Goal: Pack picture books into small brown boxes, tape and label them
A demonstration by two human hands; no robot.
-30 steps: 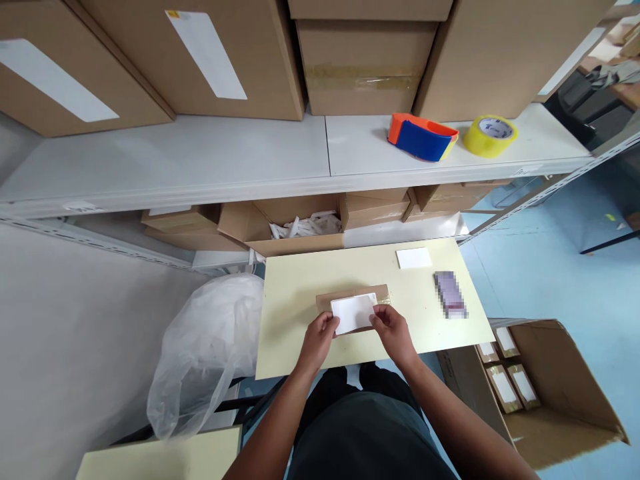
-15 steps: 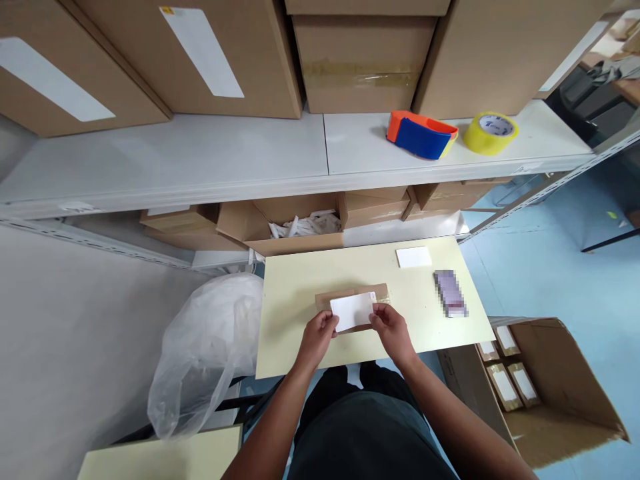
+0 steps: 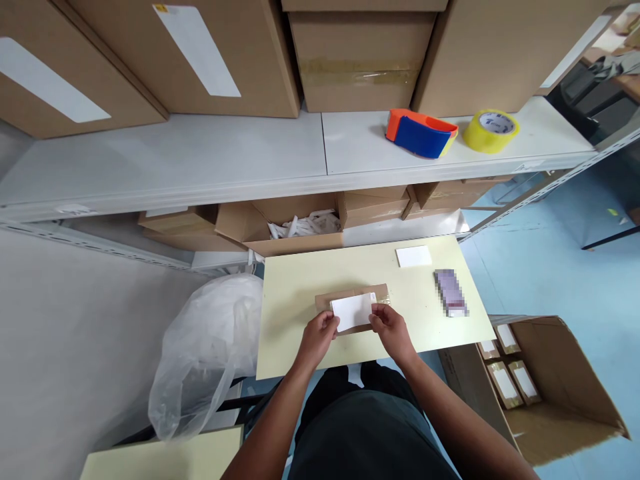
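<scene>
A white label [image 3: 353, 311] lies on top of a flat brown packet [image 3: 351, 300] near the middle of the table [image 3: 290, 293], and both hands have it. The left hand [image 3: 317, 335] pinches the label's left edge between thumb and fingers; the right hand [image 3: 391, 331] pinches its right edge the same way. The label looks almost flat on the packet, slightly askew, so by my reading it is being laid or smoothed down and is not pressed home yet. The packet's clear tape end shows just right of the label.

Beyond the packet, toward the table's far right corner, lies a second label [image 3: 414, 256], unused. Right of the packet sits a phone [image 3: 450, 291], blurred. Off the table's right edge, on the floor, stands an open carton [image 3: 555, 393] with several labelled packets [image 3: 505, 373] already in it, which suggests some are finished and this one is in hand. Left of the table slumps a clear plastic bag [image 3: 205, 347]. Behind the table a shelf [image 3: 200, 160] holds a tape dispenser [image 3: 421, 135], a yellow tape roll [image 3: 490, 131] and big cartons [image 3: 360, 60].
</scene>
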